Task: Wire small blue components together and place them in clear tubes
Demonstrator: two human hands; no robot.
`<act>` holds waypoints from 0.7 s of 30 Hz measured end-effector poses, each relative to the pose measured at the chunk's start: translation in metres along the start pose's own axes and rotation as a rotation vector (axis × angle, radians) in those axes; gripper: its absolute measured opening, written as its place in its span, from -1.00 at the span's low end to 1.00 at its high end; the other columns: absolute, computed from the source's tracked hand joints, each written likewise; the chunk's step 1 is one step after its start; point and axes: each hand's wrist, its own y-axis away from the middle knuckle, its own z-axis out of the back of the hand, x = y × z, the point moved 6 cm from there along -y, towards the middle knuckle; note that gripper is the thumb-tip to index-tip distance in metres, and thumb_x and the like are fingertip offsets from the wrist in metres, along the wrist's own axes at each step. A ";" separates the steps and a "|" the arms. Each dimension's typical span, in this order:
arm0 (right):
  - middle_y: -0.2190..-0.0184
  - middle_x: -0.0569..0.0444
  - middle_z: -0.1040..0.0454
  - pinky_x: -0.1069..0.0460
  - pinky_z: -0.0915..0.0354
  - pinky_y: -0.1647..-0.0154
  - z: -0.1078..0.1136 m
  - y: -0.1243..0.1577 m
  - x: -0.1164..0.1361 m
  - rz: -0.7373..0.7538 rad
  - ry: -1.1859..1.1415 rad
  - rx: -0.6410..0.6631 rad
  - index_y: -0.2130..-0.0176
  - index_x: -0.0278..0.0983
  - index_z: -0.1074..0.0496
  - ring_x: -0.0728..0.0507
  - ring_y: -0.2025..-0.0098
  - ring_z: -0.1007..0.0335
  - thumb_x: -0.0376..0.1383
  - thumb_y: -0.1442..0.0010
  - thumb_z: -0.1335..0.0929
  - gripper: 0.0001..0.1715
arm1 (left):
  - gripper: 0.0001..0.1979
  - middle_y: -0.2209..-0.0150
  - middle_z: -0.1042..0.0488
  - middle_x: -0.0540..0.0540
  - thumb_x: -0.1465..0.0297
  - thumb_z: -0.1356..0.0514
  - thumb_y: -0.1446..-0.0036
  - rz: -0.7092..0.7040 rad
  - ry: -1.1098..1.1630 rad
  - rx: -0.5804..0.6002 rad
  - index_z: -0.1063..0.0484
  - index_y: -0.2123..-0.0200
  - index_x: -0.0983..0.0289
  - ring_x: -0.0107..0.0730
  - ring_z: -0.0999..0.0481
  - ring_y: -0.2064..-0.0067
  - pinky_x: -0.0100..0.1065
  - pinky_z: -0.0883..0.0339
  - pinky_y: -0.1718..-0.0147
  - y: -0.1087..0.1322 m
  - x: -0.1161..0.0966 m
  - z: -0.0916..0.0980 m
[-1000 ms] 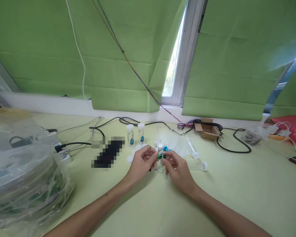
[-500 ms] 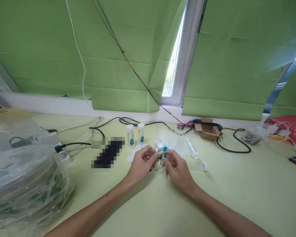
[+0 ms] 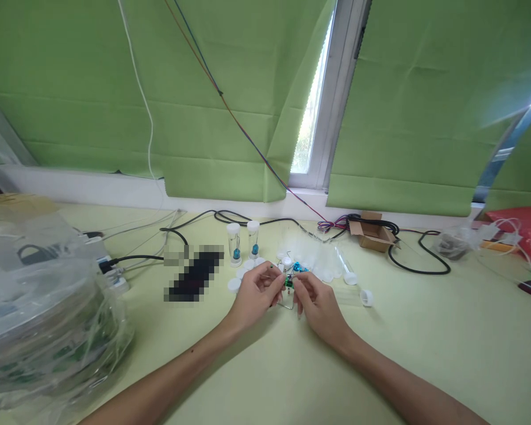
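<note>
Between my fingertips is a small green circuit board point(image 3: 289, 283) with dark and metallic parts on it. My left hand point(image 3: 259, 290) pinches its left side with thumb and forefinger. On its right side, my right hand point(image 3: 315, 298) grips the edge the same way. A bent metal wire point(image 3: 285, 306) shows just below the board, partly hidden by my fingers. Small blue parts point(image 3: 299, 267) lie on the table right behind the board. To the left, two clear capped tubes point(image 3: 234, 243) stand upright with blue pieces inside.
White caps point(image 3: 233, 286) lie left of my hands. Clear tubes point(image 3: 346, 267) rest behind and right. A cardboard box point(image 3: 373, 236) and black cables point(image 3: 418, 268) sit at the back. A plastic-wrapped reel point(image 3: 48, 330) fills the left; a pixelated dark object point(image 3: 194, 277) lies nearer.
My right fingers have shifted slightly on the board, which has turned a little. Both arms stay in nearly the same place.
</note>
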 end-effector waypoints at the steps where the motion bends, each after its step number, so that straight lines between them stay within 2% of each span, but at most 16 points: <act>1: 0.53 0.16 -0.38 0.08 -0.26 0.55 0.000 0.001 0.001 0.004 -0.016 -0.001 0.18 -0.25 -0.35 -0.03 0.58 -0.32 -0.03 -0.32 -0.24 -0.66 | -0.73 0.55 -0.37 -0.06 0.20 -0.23 -0.15 -0.002 -0.001 -0.003 -0.32 0.41 0.27 -0.55 -0.32 0.61 -0.47 -0.22 0.61 0.000 0.000 0.001; 3: 0.48 0.15 -0.39 0.08 -0.26 0.56 0.000 0.002 0.003 0.013 -0.032 0.000 0.13 -0.25 -0.33 -0.03 0.56 -0.34 -0.04 -0.30 -0.28 -0.66 | -0.73 0.55 -0.37 -0.06 0.19 -0.23 -0.15 -0.008 0.000 -0.006 -0.33 0.41 0.27 -0.54 -0.32 0.61 -0.46 -0.22 0.62 -0.001 0.001 0.002; 7: 0.53 0.16 -0.37 0.08 -0.27 0.55 0.000 0.001 0.003 0.021 -0.035 0.012 0.21 -0.25 -0.35 -0.04 0.55 -0.32 -0.03 -0.31 -0.26 -0.67 | -0.72 0.55 -0.37 -0.05 0.18 -0.23 -0.14 0.002 -0.012 -0.004 -0.32 0.42 0.27 -0.54 -0.32 0.61 -0.46 -0.22 0.61 -0.001 0.000 0.002; 12: 0.68 0.18 -0.29 0.07 -0.23 0.51 0.001 -0.001 0.002 0.028 0.046 0.001 0.50 -0.22 -0.26 -0.03 0.61 -0.23 -0.01 -0.36 -0.16 -0.49 | -0.71 0.55 -0.37 -0.05 0.17 -0.24 -0.13 0.005 -0.004 0.025 -0.34 0.42 0.27 -0.53 -0.33 0.60 -0.46 -0.21 0.60 0.001 0.001 -0.001; 15: 0.72 0.17 -0.26 0.07 -0.22 0.51 0.000 -0.001 0.001 0.008 0.057 -0.006 0.55 -0.22 -0.24 -0.03 0.64 -0.21 0.01 -0.38 -0.11 -0.42 | -0.71 0.55 -0.39 -0.04 0.15 -0.23 -0.13 0.006 -0.008 0.035 -0.34 0.41 0.26 -0.53 -0.34 0.60 -0.47 -0.20 0.61 0.001 0.002 -0.003; 17: 0.68 0.16 -0.30 0.07 -0.22 0.53 0.000 -0.001 0.000 -0.009 0.027 0.001 0.48 -0.23 -0.29 -0.03 0.63 -0.24 0.02 -0.37 -0.12 -0.45 | -0.70 0.56 -0.39 -0.04 0.15 -0.24 -0.12 0.013 -0.004 0.022 -0.34 0.42 0.27 -0.53 -0.34 0.60 -0.47 -0.20 0.61 0.000 0.002 -0.002; 21: 0.49 0.16 -0.38 0.08 -0.26 0.56 -0.001 0.001 0.001 -0.013 -0.045 0.018 0.14 -0.24 -0.33 -0.03 0.58 -0.32 -0.02 -0.31 -0.25 -0.65 | -0.71 0.56 -0.39 -0.05 0.16 -0.25 -0.11 0.013 0.002 -0.016 -0.34 0.42 0.26 -0.53 -0.32 0.62 -0.46 -0.21 0.62 -0.001 0.000 0.002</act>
